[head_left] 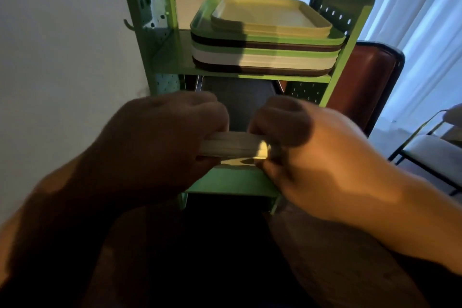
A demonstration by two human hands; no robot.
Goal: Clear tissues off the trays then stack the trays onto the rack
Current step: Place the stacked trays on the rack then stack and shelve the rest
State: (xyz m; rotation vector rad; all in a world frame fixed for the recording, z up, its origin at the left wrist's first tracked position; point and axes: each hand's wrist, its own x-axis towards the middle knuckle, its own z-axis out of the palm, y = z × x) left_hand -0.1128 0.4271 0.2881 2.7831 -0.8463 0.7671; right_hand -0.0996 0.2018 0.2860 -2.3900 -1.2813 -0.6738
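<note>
A green metal rack with perforated side panels stands in front of me. On its upper shelf lies a stack of several trays, green, brown and white, with a pale yellow tray on top. My left hand and my right hand are both closed on the near edge of a pale, whitish tray, held edge-on between them over the rack's lower green shelf. A dark tray lies on a level just behind my hands. No tissue is visible.
A white wall runs along the left. A brown leather chair stands right behind the rack, with white curtains beyond it. A black-framed chair with a pale seat sits at the far right.
</note>
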